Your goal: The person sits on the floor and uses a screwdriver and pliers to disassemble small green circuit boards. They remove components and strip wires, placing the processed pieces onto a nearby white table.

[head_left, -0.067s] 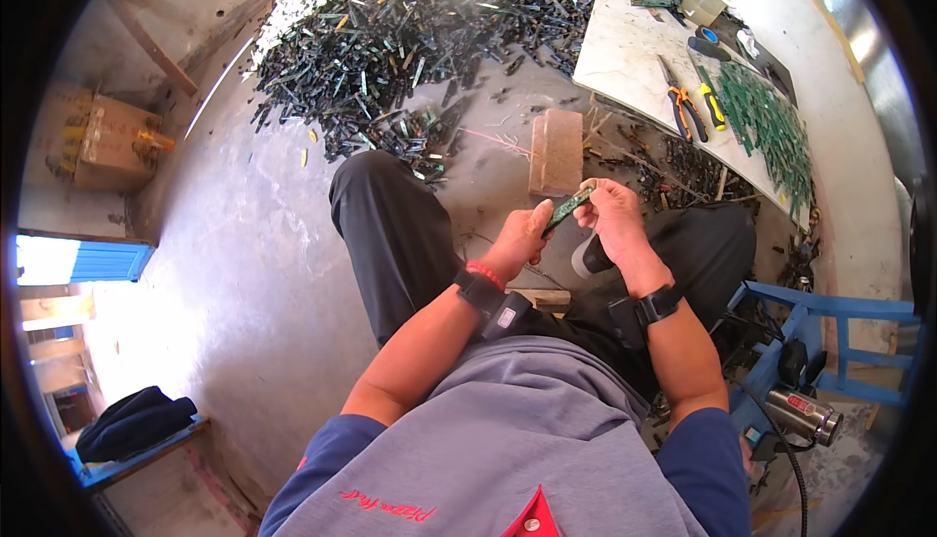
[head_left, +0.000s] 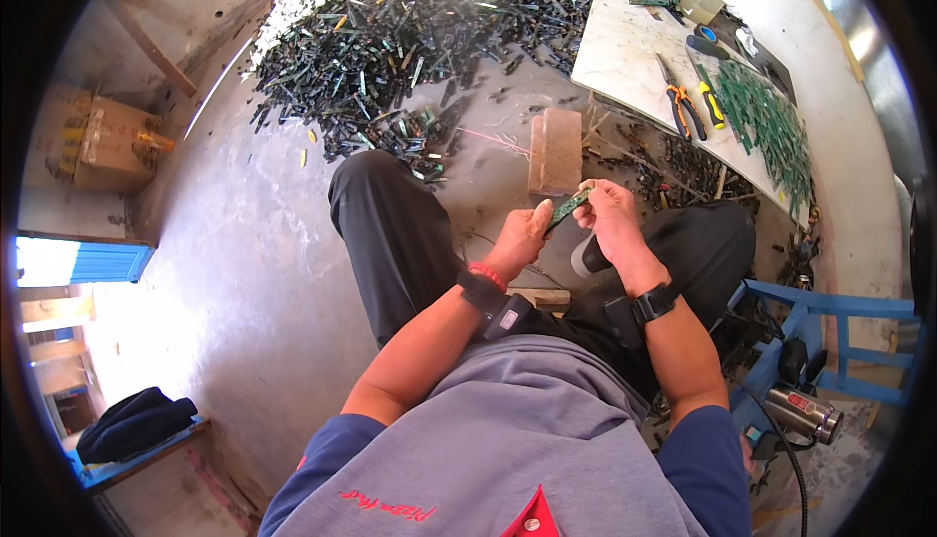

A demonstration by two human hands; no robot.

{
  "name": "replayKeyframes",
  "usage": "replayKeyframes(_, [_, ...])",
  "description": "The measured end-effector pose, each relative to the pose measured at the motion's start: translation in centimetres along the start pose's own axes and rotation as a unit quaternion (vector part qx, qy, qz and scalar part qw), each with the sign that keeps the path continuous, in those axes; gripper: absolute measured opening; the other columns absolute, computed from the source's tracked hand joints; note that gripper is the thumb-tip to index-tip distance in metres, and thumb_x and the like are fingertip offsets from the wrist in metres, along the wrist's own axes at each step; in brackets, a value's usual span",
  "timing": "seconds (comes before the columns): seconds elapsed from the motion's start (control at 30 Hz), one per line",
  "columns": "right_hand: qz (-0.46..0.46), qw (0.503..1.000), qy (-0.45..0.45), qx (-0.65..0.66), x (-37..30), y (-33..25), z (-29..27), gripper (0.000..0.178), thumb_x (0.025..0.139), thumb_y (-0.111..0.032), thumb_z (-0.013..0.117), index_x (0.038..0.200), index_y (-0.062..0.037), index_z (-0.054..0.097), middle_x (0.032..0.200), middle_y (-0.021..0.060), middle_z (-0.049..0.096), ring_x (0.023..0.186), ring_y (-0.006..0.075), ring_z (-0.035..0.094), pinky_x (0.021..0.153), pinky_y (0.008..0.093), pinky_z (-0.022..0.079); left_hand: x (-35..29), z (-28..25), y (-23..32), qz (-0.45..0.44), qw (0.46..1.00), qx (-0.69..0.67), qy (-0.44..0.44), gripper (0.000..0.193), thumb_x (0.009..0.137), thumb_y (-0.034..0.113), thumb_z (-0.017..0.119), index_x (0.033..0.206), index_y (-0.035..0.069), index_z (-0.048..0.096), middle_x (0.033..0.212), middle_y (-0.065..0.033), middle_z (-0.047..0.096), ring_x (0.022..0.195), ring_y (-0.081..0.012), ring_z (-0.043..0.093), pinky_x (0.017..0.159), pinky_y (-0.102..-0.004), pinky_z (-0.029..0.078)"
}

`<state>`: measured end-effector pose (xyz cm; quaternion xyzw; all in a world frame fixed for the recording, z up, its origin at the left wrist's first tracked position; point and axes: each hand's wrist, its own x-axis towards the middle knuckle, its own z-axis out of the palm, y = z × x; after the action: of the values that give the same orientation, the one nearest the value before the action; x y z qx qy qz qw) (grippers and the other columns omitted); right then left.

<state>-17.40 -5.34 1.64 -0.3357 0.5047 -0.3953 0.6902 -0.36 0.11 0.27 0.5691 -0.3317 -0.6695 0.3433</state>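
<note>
Between my two hands I hold a narrow green circuit board strip [head_left: 568, 209], tilted up toward the right. My left hand [head_left: 521, 237] is closed on its lower left end, with the thumb on top. The fingers of my right hand [head_left: 615, 213] pinch its upper right end. Just beyond the strip a reddish-brown brick [head_left: 556, 153] rests on the floor. Small details on the strip are too fine to make out.
A large heap of dark strips [head_left: 381, 68] spreads across the floor ahead. On a pale board [head_left: 625, 59] at the right lie orange-handled pliers [head_left: 683, 107], a yellow-handled tool [head_left: 712, 103] and many green strips [head_left: 766, 127]. A steel flask [head_left: 805, 413] lies near a blue frame [head_left: 839, 308].
</note>
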Motion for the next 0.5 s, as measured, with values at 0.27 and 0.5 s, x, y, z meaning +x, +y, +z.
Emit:
replayKeyframes(0.27, [0.008, 0.996, 0.020, 0.082, 0.1, 0.6, 0.2, 0.014, 0.090, -0.004, 0.048, 0.094, 0.0003, 0.061, 0.077, 0.0071, 0.063, 0.058, 0.0140, 0.058, 0.051, 0.0248, 0.046, -0.2, -0.6, 0.5, -0.010, 0.997, -0.067, -0.043, 0.055, 0.100, 0.049, 0.044, 0.068, 0.005, 0.052, 0.055, 0.0008, 0.042, 0.044, -0.0105, 0.039, 0.042, -0.0277, 0.034])
replayKeyframes(0.5, [0.027, 0.991, 0.024, 0.128, 0.2, 1.5, -0.5, 0.015, 0.087, -0.003, 0.050, 0.095, 0.0008, 0.061, 0.079, 0.0088, 0.064, 0.060, 0.0156, 0.058, 0.053, 0.0264, 0.047, 0.7, 0.1, -0.7, 0.080, 0.995, 0.039, 0.033, 0.056, 0.100, 0.046, 0.044, 0.063, 0.005, 0.051, 0.056, -0.0005, 0.045, 0.047, -0.0104, 0.043, 0.044, -0.0282, 0.035])
